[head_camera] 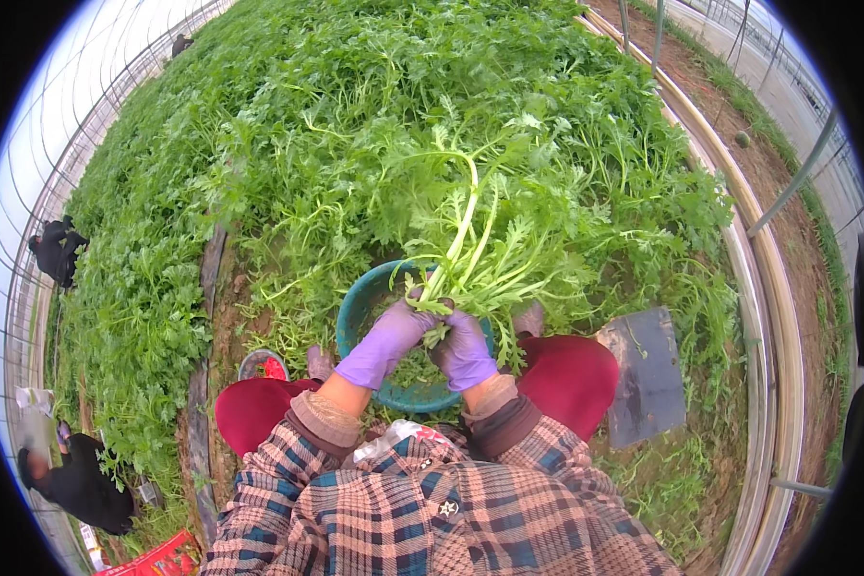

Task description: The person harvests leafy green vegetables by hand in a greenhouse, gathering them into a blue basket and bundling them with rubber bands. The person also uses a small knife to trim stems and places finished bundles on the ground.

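Both my hands wear purple gloves and meet over a round green basin (417, 400) between my knees. My left hand (396, 333) and my right hand (464, 345) grip the base of a bunch of leafy greens (468, 252). Its pale stems fan away from me, up and to the right. The leaves look lobed, like crown daisy greens. A few small leaves hang below my fingers. Inside the basin lie loose leaf scraps (412, 371). The fingertips are partly hidden by stems and leaves.
Dense leafy plants (374, 108) grow ahead. A small container with something red (270, 367) stands by my left foot, and a dark flat sheet (644, 381) lies right. Pale rails (770, 317) edge the bed. Co-workers (79, 482) crouch at left near a red bag (158, 558).
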Demonstrator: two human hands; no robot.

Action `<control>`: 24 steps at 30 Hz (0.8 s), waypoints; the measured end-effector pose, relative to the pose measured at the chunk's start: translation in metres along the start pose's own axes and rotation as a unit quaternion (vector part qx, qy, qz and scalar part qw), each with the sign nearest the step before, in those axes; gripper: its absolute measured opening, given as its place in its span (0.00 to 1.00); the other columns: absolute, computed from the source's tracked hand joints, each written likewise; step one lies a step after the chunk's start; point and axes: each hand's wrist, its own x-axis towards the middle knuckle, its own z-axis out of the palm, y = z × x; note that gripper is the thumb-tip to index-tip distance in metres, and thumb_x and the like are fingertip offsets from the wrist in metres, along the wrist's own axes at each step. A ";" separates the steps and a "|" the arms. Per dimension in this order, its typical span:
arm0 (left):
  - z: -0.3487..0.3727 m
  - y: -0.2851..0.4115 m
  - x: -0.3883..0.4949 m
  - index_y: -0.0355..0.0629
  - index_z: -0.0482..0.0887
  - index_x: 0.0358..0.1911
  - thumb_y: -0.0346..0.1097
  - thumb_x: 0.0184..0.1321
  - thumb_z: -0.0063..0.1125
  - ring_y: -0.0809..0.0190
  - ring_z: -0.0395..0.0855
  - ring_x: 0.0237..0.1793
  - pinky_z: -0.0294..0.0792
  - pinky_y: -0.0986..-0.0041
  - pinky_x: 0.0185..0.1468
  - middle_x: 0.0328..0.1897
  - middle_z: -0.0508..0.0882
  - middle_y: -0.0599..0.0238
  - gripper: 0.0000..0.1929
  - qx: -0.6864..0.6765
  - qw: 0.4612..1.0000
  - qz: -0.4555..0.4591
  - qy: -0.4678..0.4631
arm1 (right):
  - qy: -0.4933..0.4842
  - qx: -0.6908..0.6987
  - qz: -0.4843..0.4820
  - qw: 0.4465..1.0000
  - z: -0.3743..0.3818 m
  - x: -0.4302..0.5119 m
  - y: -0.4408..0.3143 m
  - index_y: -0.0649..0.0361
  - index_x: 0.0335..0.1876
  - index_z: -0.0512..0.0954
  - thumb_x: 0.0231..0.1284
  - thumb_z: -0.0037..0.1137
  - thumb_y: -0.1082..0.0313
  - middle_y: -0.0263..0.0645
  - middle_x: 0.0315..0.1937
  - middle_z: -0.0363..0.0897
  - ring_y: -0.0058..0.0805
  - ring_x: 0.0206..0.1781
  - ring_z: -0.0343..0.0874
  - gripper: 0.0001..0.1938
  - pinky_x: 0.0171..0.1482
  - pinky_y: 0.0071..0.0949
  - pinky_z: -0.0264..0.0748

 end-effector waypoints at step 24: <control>-0.036 0.034 -0.025 0.39 0.80 0.50 0.18 0.47 0.63 0.61 0.84 0.41 0.74 0.72 0.40 0.41 0.85 0.64 0.23 -0.086 0.995 -0.028 -0.041 | -0.068 -0.232 0.043 0.969 0.021 -0.012 -0.008 0.63 0.55 0.75 0.64 0.58 0.54 0.37 0.48 0.81 0.25 0.47 0.79 0.22 0.50 0.25 0.76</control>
